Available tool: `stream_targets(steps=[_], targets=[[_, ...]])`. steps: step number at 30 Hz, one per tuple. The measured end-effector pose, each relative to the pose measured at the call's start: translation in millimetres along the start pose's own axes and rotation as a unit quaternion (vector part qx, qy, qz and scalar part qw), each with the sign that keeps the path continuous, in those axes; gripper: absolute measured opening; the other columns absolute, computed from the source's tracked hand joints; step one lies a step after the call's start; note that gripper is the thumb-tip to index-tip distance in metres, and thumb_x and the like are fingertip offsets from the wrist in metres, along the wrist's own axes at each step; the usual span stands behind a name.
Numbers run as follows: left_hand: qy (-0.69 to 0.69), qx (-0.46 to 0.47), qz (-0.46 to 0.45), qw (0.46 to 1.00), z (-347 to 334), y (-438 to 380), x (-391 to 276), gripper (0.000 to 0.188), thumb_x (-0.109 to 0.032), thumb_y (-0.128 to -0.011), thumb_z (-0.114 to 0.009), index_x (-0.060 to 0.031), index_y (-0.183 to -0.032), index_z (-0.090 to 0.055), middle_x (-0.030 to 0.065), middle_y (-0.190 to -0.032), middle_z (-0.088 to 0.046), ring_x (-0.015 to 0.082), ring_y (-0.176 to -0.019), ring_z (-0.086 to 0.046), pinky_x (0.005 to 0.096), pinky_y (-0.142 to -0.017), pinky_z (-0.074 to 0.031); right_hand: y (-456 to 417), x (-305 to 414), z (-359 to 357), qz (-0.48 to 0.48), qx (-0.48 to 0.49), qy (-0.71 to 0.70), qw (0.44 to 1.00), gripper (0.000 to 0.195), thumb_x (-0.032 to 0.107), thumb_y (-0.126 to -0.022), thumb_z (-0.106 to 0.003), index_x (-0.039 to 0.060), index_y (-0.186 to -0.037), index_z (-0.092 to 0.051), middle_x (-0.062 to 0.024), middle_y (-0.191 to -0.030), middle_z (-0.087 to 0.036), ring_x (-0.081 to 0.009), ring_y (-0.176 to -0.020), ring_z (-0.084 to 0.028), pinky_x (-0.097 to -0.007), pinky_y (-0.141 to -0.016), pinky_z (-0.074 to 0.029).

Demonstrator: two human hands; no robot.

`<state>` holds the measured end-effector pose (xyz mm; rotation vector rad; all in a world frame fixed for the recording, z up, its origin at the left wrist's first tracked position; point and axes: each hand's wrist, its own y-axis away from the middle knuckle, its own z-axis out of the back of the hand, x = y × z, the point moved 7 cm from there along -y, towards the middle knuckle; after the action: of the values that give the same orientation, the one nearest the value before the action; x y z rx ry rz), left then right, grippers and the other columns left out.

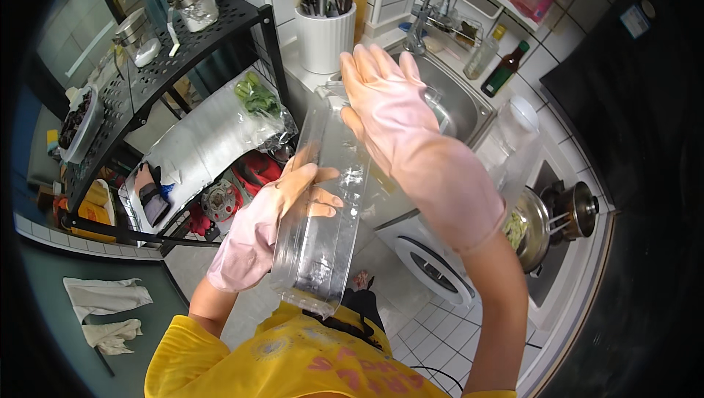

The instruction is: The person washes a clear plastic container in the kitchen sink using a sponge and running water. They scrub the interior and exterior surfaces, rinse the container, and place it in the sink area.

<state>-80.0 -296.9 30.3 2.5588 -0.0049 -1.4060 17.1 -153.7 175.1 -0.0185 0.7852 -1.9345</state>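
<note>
A long clear plastic bin hangs tilted in front of my body, its surface wet or shiny. My left hand, in a pink rubber glove with orange fingers, grips the bin, its fingers showing through the clear plastic. My right hand, gloved alike, is raised at the bin's far end with its fingers extended and nearly together; whether it touches the bin I cannot tell. Beyond it lies the stainless steel sink with a chrome faucet.
A white ribbed utensil holder stands left of the sink, and a green glass bottle to its right. A steel pan with greens sits on the stove. Black metal shelving rises at left; a front-loading washer stands below the counter.
</note>
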Motion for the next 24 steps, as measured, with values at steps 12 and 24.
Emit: stream_targets(steps=[12, 24], targets=[[0.023, 0.032, 0.015, 0.999, 44.8, -6.9, -44.8, 0.063, -0.030, -0.107, -0.054, -0.0053, -0.158, -0.027, 0.0189, -0.131, -0.062, 0.0290, -0.104, -0.069, 0.0383, -0.085, -0.058, -62.0, -12.1, -82.8, -0.087, 0.206, -0.191, 0.956, 0.024, 0.028, -0.097, -0.065, 0.0041, -0.098, -0.069, -0.0160, -0.093, -0.073, -0.0339, -0.095, -0.071, -0.0416, -0.081, -0.055], [0.009, 0.081, 0.075, 0.994, 41.9, -27.0, -61.7, 0.057, -0.027, -0.107, -0.053, 0.0016, -0.154, -0.036, 0.0223, -0.127, -0.065, 0.0267, -0.103, -0.070, 0.0344, -0.081, -0.058, 8.4, -38.5, 37.0, -0.470, -0.142, -0.530, 0.692, 0.028, 0.024, -0.096, -0.071, 0.0026, -0.113, -0.078, -0.0065, -0.104, -0.078, -0.0137, -0.093, -0.071, -0.0264, -0.087, -0.053]])
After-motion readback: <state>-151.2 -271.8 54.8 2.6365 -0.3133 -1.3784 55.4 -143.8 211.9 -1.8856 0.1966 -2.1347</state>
